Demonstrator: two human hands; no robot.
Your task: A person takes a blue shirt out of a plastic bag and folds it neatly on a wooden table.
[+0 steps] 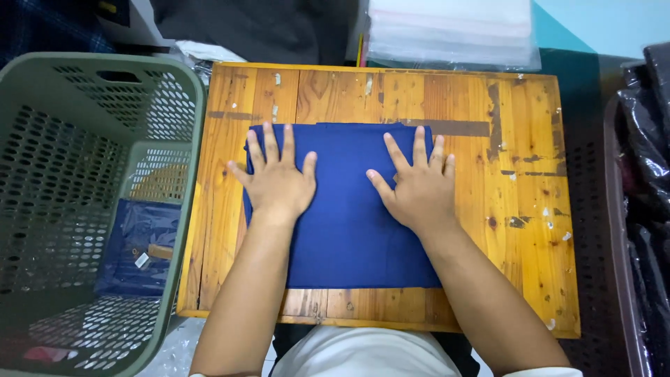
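We see a worn wooden board [516, 181] filling the middle of the view, its orange surface scuffed and flecked with pale scraps; its near edge is partly covered by the person's forearms and white shirt. To its left stands a grey-green perforated laundry basket [42, 174], cut off by the frame's left and bottom edges, with a dark blue bagged garment [136, 244] lying at its bottom, only dimly visible through the holes. On the board lies a folded navy blue cloth [349, 223], flat and squared, sitting left of the board's centre, its near left and right corners hidden under the arms. At the top, a stack of clear plastic bags [450, 31] runs out of view. Dark wrapped bundles [652, 174] line the right edge, hard to make out. Our left hand [276, 178] presses flat on the cloth's left part, fingers spread, grasping nothing. Our right hand [419, 188] lies likewise open and flat on its right part.
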